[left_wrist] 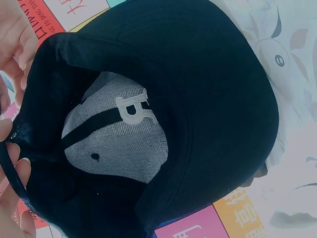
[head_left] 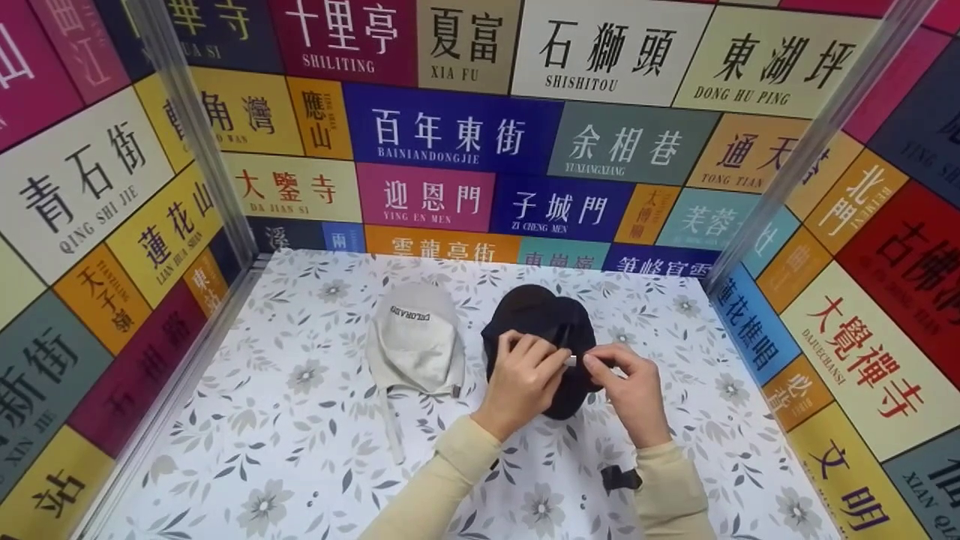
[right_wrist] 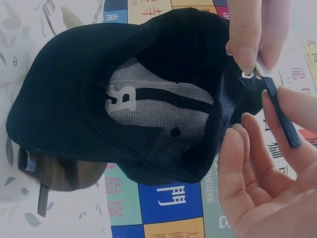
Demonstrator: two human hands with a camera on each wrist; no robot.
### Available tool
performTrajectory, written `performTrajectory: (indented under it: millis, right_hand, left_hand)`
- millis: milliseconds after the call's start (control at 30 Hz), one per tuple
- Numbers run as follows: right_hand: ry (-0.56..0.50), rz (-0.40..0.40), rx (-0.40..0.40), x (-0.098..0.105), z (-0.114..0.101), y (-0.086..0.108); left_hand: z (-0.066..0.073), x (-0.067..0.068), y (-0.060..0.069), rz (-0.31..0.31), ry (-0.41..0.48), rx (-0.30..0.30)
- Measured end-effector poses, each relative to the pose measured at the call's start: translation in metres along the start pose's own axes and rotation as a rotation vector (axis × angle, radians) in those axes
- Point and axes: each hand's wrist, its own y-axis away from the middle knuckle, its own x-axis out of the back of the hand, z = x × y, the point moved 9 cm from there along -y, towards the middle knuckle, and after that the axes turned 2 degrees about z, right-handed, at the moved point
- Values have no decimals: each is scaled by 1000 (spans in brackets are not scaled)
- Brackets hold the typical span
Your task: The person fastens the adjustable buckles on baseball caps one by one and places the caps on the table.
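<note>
A black baseball cap (head_left: 574, 319) is held in front of me, its crown's mesh lining (right_wrist: 163, 114) facing both wrist cameras. My left hand (head_left: 523, 381) pinches its back edge beside a small pale buckle-like piece (right_wrist: 249, 76). Between the thumb and fingers of my right hand (head_left: 631, 391) is the loose end of the cap's narrow black strap (right_wrist: 286, 119). Both hands are close together at the back opening. In the left wrist view, the wide brim (left_wrist: 225, 104) points away from the fingers, which partly leave the frame.
A light beige cap (head_left: 416, 345) lies to the left on the floral-patterned table (head_left: 300, 450), its strap trailing toward me. Behind the black cap is a brown cap (right_wrist: 74, 173), mostly hidden. Panels with printed place names (head_left: 450, 127) enclose the table at the back and sides.
</note>
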Motion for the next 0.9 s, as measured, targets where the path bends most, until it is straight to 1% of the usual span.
performTrajectory:
  millis: [100,200,400,467,600,900]
  right_hand:
    - [30,5,15,1,-3,-1]
    - [79,6,47,0,-9,-1]
    - [230,-14,133,-13,-18,1]
    - [260,-16,158,-17,-18,2]
    - [282,-17,190,-20,-20,3]
    - [266,-6,184,-21,-19,3]
  left_hand:
    - [0,-1,0,0,-3,-4]
    - [1,-1,0,3,-5,-8]
    - [2,-1,1,4,-5,-11]
    - [2,-1,2,1,-5,-11]
    - [0,-2,5,-2,0,-17]
    - [-3,-2,7,-3,4,-18]
